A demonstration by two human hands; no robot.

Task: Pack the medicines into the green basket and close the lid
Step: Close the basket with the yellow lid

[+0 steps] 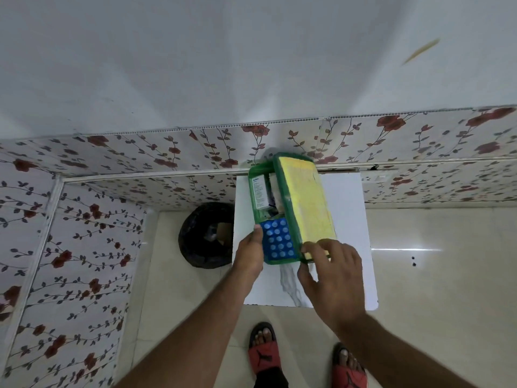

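Observation:
The green basket stands on a small white table. Inside it lie a blue blister pack at the near end and white medicine boxes at the far end. Its lid, green-rimmed with a yellow panel, is tilted up on the right side, half open. My left hand grips the basket's near left corner. My right hand has its fingers on the lid's near edge.
A black-lined bin stands on the floor left of the table. Floral-papered walls close in behind and on the left. Pale floor tiles lie to the right. My feet in red sandals are below the table's near edge.

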